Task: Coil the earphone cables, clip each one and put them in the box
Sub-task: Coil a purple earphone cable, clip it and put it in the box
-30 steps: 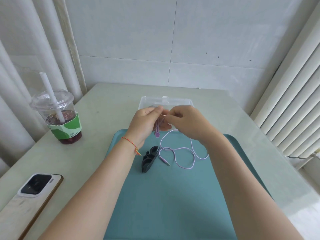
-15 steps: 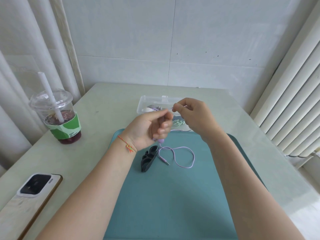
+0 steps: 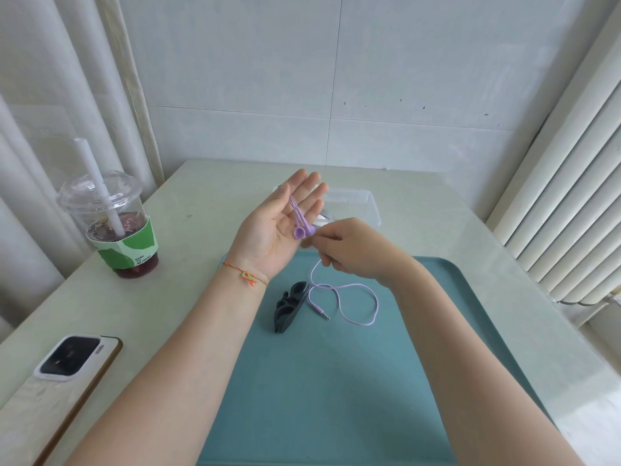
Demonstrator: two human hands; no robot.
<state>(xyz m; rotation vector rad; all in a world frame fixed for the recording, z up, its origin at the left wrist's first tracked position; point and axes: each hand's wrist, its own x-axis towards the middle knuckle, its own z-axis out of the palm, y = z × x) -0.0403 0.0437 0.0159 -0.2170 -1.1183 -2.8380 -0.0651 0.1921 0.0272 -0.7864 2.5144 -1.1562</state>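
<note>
- Thin lilac earphone cable (image 3: 356, 299): two purple earbuds (image 3: 303, 231) lie on the upturned left hand (image 3: 280, 227), their strands running along the fingers toward the fingertips.
- Left hand flat, fingers straight, gripping nothing.
- Right hand (image 3: 349, 248), just beside the buds, pinches the cable below them.
- Slack drops from the pinch to the teal plastic tray (image 3: 336, 398), looping near its far edge; plug end beside the black cable clips (image 3: 289, 306).
- Judgement: winding goes around the left fingers, right hand feeding.
- Clear plastic box (image 3: 363, 205) sits beyond the tray's far edge.

Lilac earphones (image 3: 304, 230) half loose

I see buds up on my palm, cable trailing onto the tray by the black clips (image 3: 289, 306); clear box (image 3: 364, 205) behind.
</note>
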